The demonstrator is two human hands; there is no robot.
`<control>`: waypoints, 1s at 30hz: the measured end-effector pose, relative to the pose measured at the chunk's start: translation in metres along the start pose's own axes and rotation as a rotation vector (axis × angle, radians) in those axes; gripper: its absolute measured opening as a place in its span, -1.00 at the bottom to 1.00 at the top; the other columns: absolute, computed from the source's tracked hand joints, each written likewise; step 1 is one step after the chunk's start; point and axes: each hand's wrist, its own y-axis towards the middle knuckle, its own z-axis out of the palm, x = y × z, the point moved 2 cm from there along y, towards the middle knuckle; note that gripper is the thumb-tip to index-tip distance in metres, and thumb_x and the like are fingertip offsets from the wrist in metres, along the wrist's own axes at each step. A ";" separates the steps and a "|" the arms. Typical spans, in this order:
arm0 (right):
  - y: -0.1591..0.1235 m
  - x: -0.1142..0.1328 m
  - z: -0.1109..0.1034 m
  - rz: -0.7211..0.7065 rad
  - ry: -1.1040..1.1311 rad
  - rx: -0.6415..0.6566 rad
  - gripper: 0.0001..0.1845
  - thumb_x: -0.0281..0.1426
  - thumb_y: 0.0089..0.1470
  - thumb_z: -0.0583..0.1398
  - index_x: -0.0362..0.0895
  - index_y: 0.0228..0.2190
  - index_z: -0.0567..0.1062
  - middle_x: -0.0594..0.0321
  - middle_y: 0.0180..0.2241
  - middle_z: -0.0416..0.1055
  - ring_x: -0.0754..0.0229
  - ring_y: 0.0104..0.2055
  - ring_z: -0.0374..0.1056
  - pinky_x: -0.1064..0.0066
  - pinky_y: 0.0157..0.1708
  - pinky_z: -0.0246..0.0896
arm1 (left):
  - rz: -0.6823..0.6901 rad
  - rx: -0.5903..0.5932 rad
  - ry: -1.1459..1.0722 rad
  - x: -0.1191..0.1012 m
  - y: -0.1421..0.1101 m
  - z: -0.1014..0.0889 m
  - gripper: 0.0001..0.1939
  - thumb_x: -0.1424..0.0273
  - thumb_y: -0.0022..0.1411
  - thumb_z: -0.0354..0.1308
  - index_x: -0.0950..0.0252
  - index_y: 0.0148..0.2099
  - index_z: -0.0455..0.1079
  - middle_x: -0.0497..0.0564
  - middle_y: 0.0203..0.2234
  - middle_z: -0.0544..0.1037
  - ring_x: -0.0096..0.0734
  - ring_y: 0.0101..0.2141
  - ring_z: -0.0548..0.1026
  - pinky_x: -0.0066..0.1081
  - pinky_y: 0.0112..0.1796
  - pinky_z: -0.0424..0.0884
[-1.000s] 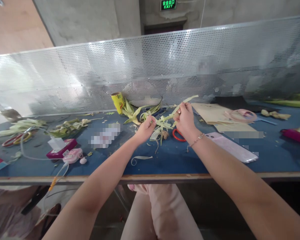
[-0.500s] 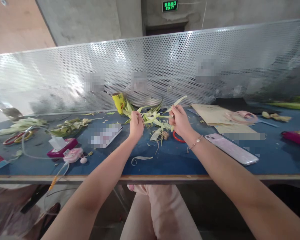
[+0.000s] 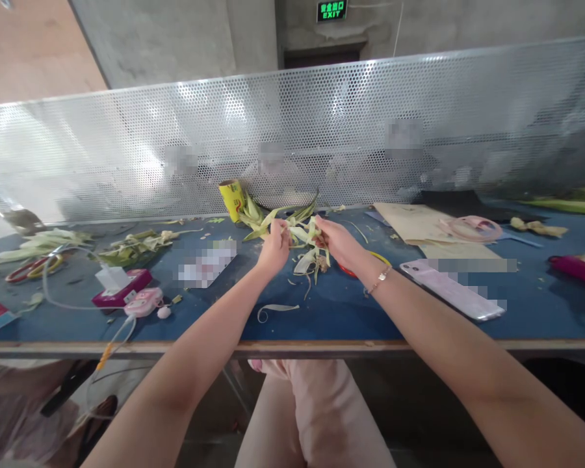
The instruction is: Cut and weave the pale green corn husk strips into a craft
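Observation:
A tangle of pale green leaf strips [image 3: 299, 235] lies at the middle of the blue table [image 3: 331, 305], near the mesh screen. My left hand [image 3: 274, 247] is closed on strips at the left side of the tangle. My right hand [image 3: 338, 242] pinches strips at its right side, fingers pressed together. Both hands hold the same bunch just above the table. A loose curled strip [image 3: 274, 310] lies nearer the front edge. Behind my right wrist lie scissors with red and yellow handles [image 3: 365, 263], partly hidden.
A pink phone [image 3: 451, 288] lies to the right and a yellow roll [image 3: 231, 196] stands by the perforated screen [image 3: 292, 130]. More leaves [image 3: 136, 244], a pink box [image 3: 119, 289] and a cable sit on the left. Brown paper [image 3: 419, 224] and pink rings [image 3: 469, 227] are at the right.
My hands have come closer together and lower over the leaf tangle. The long strip that my right hand held up has been brought down into the bunch.

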 end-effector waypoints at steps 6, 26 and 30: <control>-0.001 -0.001 0.002 -0.074 0.017 -0.053 -0.51 -0.03 -0.27 0.37 -0.11 -0.57 0.31 0.41 -0.56 0.15 0.41 -0.56 0.07 0.49 -0.58 0.01 | -0.115 0.013 -0.056 0.000 0.001 0.002 -0.94 0.46 0.20 0.03 0.23 -0.29 0.18 -0.15 -0.60 0.37 -0.52 -0.53 0.34 -0.43 -0.36 0.24; -0.004 -0.011 0.012 -0.256 -0.234 -0.080 -0.56 -0.03 0.00 0.23 -0.06 -0.59 0.21 0.42 -0.70 0.12 0.33 -0.62 0.04 0.41 -0.58 -0.08 | -0.434 0.222 -0.618 -0.014 -0.006 0.019 -0.77 0.26 0.21 0.09 0.28 -0.39 0.19 -0.12 -0.66 0.36 -0.59 -0.67 0.30 -0.50 -0.56 0.22; -0.006 -0.014 0.017 -0.220 -0.182 -0.034 -0.54 -0.01 0.01 0.21 -0.05 -0.57 0.17 0.43 -0.65 0.02 0.34 -0.62 -0.04 0.41 -0.60 -0.14 | -0.453 0.172 -0.522 -0.016 -0.007 0.016 -0.80 0.35 0.25 0.02 0.25 -0.41 0.11 -0.19 -0.71 0.21 -0.68 -0.75 0.06 -0.55 -0.65 -0.03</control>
